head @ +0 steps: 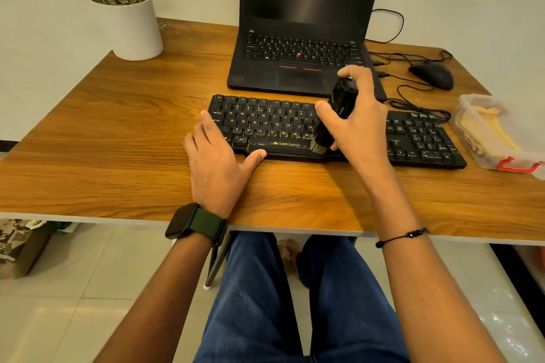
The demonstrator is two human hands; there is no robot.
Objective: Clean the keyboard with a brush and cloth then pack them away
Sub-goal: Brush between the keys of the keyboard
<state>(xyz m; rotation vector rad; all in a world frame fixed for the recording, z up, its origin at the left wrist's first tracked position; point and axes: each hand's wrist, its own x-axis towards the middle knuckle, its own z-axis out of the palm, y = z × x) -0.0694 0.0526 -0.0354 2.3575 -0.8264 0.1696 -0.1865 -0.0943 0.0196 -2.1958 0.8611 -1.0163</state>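
A black keyboard (265, 124) with yellow lettering lies across the wooden desk in front of the laptop. My right hand (356, 121) grips a black brush (333, 115) held upright, its pale bristles down on the keyboard's front edge near the middle. My left hand (215, 162) rests flat on the desk, its fingers over the keyboard's left end and the thumb against its front edge. A yellow cloth (486, 130) lies inside a clear plastic box (501, 156) at the right.
An open black laptop (300, 47) stands behind the keyboard. A wired black mouse (432, 75) and its cables lie at the back right. A white plant pot (132, 26) sits at the back left corner. The desk's front edge (118, 216) runs just above my legs.
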